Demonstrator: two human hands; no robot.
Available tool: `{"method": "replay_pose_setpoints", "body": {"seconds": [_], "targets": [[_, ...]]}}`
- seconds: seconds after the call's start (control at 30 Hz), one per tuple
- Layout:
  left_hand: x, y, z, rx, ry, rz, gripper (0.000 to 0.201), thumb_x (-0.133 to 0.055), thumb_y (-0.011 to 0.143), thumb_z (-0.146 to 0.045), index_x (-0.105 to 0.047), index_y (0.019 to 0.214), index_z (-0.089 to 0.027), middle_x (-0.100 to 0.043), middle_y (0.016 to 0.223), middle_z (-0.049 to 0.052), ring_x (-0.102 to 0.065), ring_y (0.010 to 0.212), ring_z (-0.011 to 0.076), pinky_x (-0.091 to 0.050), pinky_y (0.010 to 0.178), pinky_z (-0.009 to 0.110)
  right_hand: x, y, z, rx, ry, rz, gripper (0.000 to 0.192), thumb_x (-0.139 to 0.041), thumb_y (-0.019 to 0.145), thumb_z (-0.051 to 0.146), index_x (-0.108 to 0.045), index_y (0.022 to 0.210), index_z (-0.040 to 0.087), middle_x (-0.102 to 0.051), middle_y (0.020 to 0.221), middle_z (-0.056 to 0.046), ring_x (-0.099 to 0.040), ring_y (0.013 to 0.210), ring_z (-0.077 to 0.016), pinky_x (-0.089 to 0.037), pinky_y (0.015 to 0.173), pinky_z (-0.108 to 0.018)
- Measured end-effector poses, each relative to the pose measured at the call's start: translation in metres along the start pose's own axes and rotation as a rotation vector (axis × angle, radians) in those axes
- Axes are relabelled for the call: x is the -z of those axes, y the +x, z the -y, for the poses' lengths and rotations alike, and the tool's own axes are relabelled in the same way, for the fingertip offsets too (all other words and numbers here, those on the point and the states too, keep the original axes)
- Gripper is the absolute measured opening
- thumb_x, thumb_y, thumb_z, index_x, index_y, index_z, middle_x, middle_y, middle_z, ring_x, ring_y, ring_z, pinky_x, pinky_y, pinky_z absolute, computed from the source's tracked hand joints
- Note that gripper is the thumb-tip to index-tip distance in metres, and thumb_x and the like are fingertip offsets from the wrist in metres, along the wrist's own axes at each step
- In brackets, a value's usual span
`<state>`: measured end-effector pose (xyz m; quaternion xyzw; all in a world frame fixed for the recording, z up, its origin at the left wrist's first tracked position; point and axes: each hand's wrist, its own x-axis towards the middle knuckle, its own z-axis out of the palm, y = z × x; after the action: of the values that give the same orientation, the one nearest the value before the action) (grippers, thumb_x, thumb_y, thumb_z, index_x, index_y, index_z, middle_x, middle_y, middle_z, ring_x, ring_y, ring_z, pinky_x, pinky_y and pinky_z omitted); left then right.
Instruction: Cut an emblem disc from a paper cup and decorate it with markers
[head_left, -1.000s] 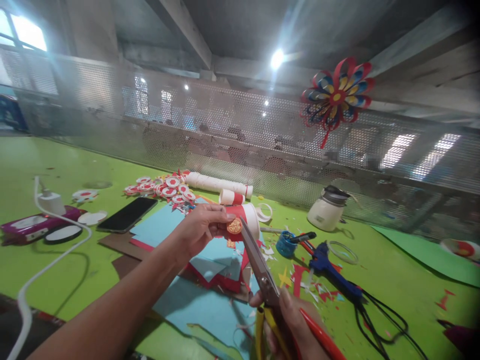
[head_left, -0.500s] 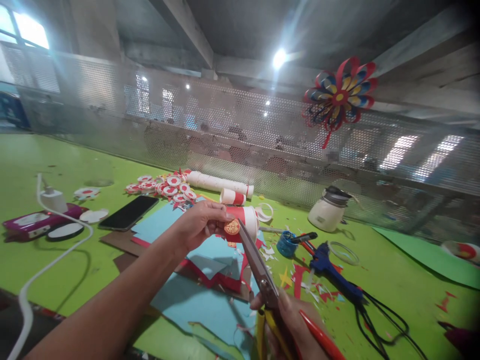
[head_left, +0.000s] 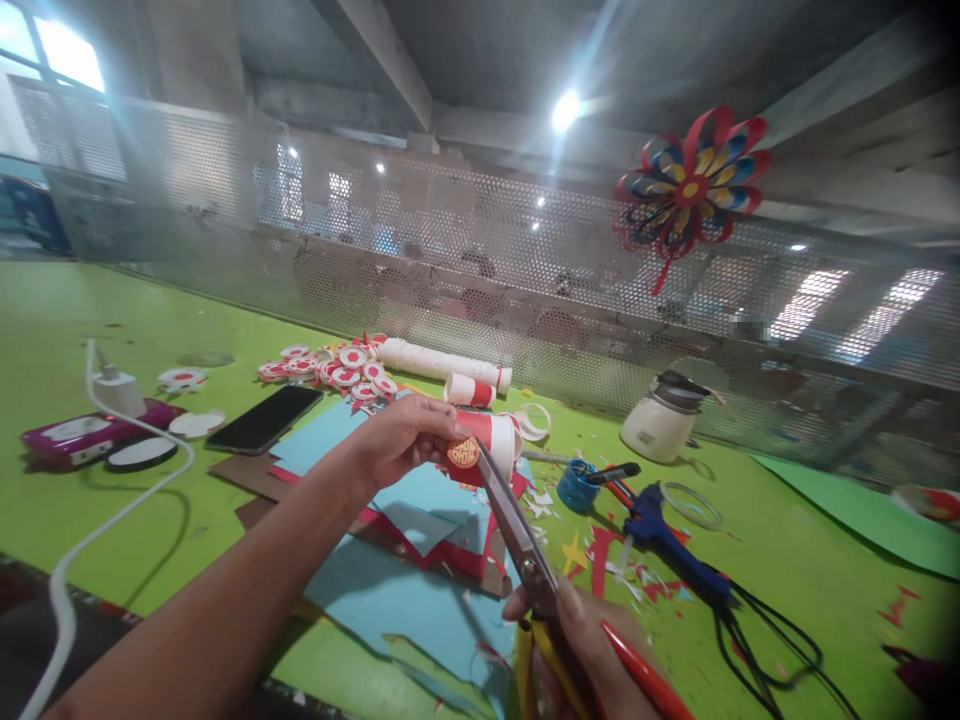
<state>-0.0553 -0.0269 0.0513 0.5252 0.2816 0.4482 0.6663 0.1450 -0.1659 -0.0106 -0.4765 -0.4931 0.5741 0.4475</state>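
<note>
Writing: the only marking of note is on the round piece [head_left: 463, 453] at the fingertips of the left hand [head_left: 405, 435]. It bears a stylised, symmetrical character in pale lines on orange, resembling the double-happiness sign; finer strokes are too blurred to confirm. The purple device [head_left: 97, 435], well to the left of that hand, has a pale panel on which no lettering can be read. The white jar [head_left: 660, 420], beyond the right hand [head_left: 592, 650], carries a small mark, illegible. No brand is readable on the dark phone [head_left: 266, 418], to the left of the left hand.

Condition of the piece: small, flat, rounded in outline, its face towards the camera. A red-and-white cup [head_left: 496, 440] stands out directly behind it; whether the two touch cannot be told.

Hands: the left is closed in a pinch on the piece, between thumb and fingers. The right is wrapped around the yellow handles of the scissors [head_left: 521, 540], its blades pointing away towards the left hand. The tips reach the piece's right edge; contact cannot be confirmed.

Surroundings: blue paper sheets [head_left: 405, 590] lie below the left hand; a blue glue gun [head_left: 679, 555] lies to the right of the scissors.
</note>
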Motion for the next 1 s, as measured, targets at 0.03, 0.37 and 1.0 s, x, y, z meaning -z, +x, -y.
{"method": "replay_pose_setpoints", "body": {"seconds": [0.03, 0.37, 1.0], "targets": [[0.0, 0.0, -0.001, 0.003, 0.001, 0.005, 0.026, -0.072, 0.056, -0.013, -0.048, 0.045, -0.014, -0.048, 0.044, -0.003, -0.039, 0.041, 0.0047, -0.028, 0.041, 0.019, 0.0, 0.0, 0.0, 0.0, -0.014, 0.001, 0.067, -0.048, 0.076, 0.078, -0.064, 0.084, 0.014, -0.044, 0.037, 0.007, -0.037, 0.029, -0.0059, -0.028, 0.033, -0.018], [0.005, 0.003, 0.002, -0.001, 0.007, 0.046, 0.026, -0.072, 0.058, -0.013, -0.049, 0.046, -0.015, -0.047, 0.045, -0.003, -0.039, 0.042, 0.0052, -0.028, 0.042, 0.02, 0.0, 0.002, 0.006, -0.042, -0.042, 0.018, 0.068, -0.049, 0.074, 0.08, -0.066, 0.081, 0.015, -0.045, 0.033, 0.005, -0.046, 0.031, -0.0101, -0.036, 0.035, -0.019], [-0.015, -0.003, 0.012, -0.066, 0.056, -0.005, 0.021, -0.08, 0.065, -0.027, -0.066, 0.067, -0.012, -0.068, 0.068, 0.003, -0.06, 0.064, 0.0122, -0.045, 0.066, 0.025, -0.004, 0.003, 0.0, 0.017, 0.013, -0.138, 0.058, -0.053, 0.078, 0.073, -0.062, 0.083, 0.016, -0.038, 0.038, 0.008, -0.034, 0.032, -0.005, -0.03, 0.035, -0.016]]}}
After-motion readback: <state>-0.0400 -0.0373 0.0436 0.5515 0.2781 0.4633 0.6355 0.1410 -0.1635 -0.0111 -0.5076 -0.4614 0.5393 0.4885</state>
